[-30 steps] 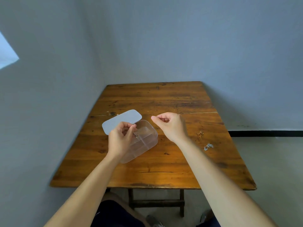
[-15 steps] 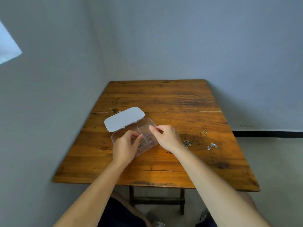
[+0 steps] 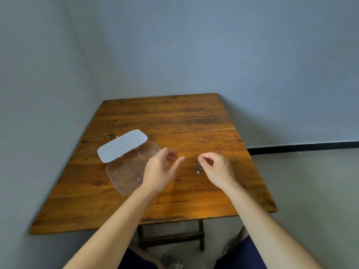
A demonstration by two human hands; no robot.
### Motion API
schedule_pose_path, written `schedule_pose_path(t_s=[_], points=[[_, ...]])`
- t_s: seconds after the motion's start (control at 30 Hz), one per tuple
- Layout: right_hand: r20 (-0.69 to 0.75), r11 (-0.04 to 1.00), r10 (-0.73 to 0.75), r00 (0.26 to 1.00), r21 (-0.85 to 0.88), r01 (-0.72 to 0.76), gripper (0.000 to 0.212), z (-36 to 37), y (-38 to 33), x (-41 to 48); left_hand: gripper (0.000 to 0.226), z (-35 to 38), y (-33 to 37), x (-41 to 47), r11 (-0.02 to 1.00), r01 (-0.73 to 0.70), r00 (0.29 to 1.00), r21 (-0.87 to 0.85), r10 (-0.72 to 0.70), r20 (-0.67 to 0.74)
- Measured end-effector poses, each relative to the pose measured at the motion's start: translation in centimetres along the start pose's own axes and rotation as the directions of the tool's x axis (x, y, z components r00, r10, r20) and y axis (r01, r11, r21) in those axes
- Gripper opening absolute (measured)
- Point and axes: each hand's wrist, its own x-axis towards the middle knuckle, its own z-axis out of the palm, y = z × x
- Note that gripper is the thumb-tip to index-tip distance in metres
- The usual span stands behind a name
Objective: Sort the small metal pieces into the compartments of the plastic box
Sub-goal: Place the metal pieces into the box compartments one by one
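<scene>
A clear plastic box [image 3: 126,171] with dividers lies on the wooden table [image 3: 174,117], its white lid [image 3: 122,145] folded back open. A few small pieces [image 3: 140,178] show in its near right compartment. My left hand [image 3: 161,171] hovers over the box's right end, fingers apart and holding nothing. A small pile of metal pieces [image 3: 197,168] lies on the table to the right of the box. My right hand [image 3: 216,167] is just above and right of the pile, thumb and forefinger pinched together; I see nothing between them.
One more small metal piece [image 3: 218,152] lies just beyond my right hand. The table stands in a corner, with walls along its left and far sides. Its right edge [image 3: 258,171] and near edge [image 3: 136,222] drop to the floor.
My left hand has let go of the box and opened. My right hand has moved from over the box rightward to the pile. The camera view has shifted.
</scene>
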Motion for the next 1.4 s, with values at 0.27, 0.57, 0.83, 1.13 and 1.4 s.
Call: schedule_pose_path(t_s=[0.27,0.57,0.83,1.13,1.4], points=[[-0.214,0.986,0.13,0.968,-0.073,-0.149,0.046,-2.9,5.6,-2.5,0.048,6.8,-0.2,-0.4,0.986,-0.098,0.979,0.139,0.07,0.191],[-0.238,0.963,0.137,0.962,-0.196,-0.186,0.061,-2.1,6.3,-2.6,0.057,8.5,-1.0,-0.2,0.961,-0.056,0.98,0.272,0.001,0.197],[-0.247,0.975,0.079,0.966,-0.185,-0.127,0.029,-2.1,6.3,-2.1,0.023,8.7,-0.6,0.5,0.975,0.029,0.982,0.22,-0.068,0.174],[-0.216,0.965,-0.006,0.976,-0.258,-0.051,0.01,-1.3,6.3,-2.4,0.013,8.2,-0.8,0.3,0.984,0.035,0.98,0.174,-0.069,0.188],[-0.225,0.972,-0.077,0.971,-0.234,0.023,0.008,-1.0,6.2,-2.9,0.002,5.5,-1.0,-1.4,0.955,0.174,0.977,-0.241,-0.136,0.167]])
